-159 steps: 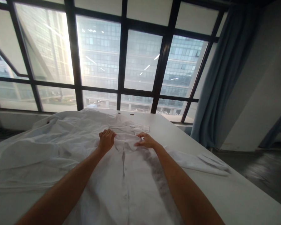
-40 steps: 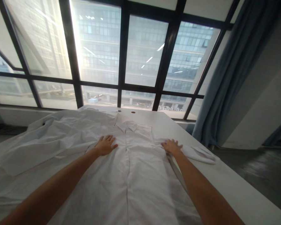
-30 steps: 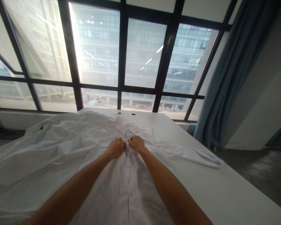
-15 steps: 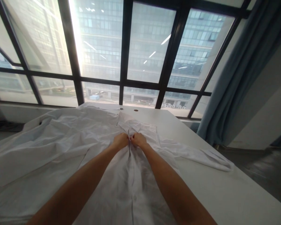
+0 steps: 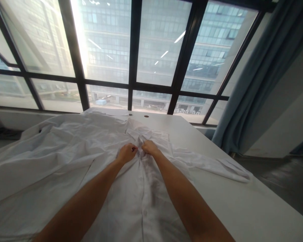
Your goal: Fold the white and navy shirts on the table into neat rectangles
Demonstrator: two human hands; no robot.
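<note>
A white button-up shirt (image 5: 127,201) lies spread out, its buttoned front strip running down the middle toward me. My left hand (image 5: 127,153) is closed in a pinch at the left side of this strip, below the collar, with the fingertips at the cloth. Close beside it, on the right, my right hand (image 5: 149,148) is closed on the strip's bunched fabric. Creases run from both hands down the shirt front. Whatever button lies between the fingertips is too small to make out. One sleeve (image 5: 212,166) stretches out to the right.
More rumpled white cloth (image 5: 53,148) covers the left of the white table (image 5: 229,201). Two dark round spots mark the table's far end. Behind stand dark-framed windows (image 5: 151,89), with a blue-grey curtain (image 5: 242,101) at the right.
My hands have drawn slightly apart: the left has shifted a little to the left, while the right stays at the shirt front. The view has tilted slightly.
</note>
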